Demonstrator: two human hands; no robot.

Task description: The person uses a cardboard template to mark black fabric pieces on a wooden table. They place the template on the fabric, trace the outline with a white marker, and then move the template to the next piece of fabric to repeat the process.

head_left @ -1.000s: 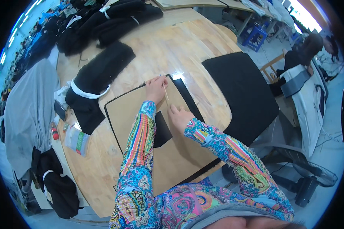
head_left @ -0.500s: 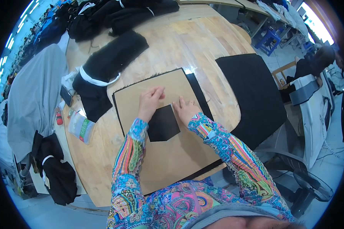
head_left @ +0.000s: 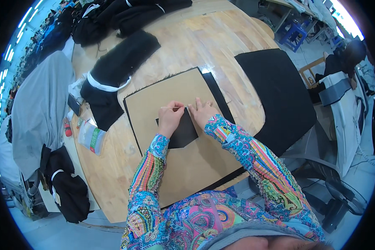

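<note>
A large tan card sheet (head_left: pixel 154 98) lies flat on black fabric (head_left: pixel 217 89), whose frayed edges show around it. In the middle of the card is a dark five-sided shape (head_left: pixel 184 134); whether it is a cut-out or a separate piece I cannot tell. My left hand (head_left: pixel 171 118) rests over the shape's upper part, thumb and forefinger pinched together at its upper right corner. What they grip, if anything, is too small to make out. Just right of that corner, my right hand (head_left: pixel 203 113) presses on the card with fingers outstretched, a ring on one finger.
To the right lies a stack of black fabric (head_left: pixel 277 96). A tied black roll (head_left: pixel 116 66), a phone (head_left: pixel 74 104), a plastic packet (head_left: pixel 91 137) and a small red object (head_left: pixel 67 127) are on the left of the wooden table (head_left: pixel 106 179). Beyond the right side stands a fan (head_left: pixel 337 200).
My left hand has moved down and to the right, its fingertips coming to the dark shape's upper right corner. My right hand has stayed nearly in place.
</note>
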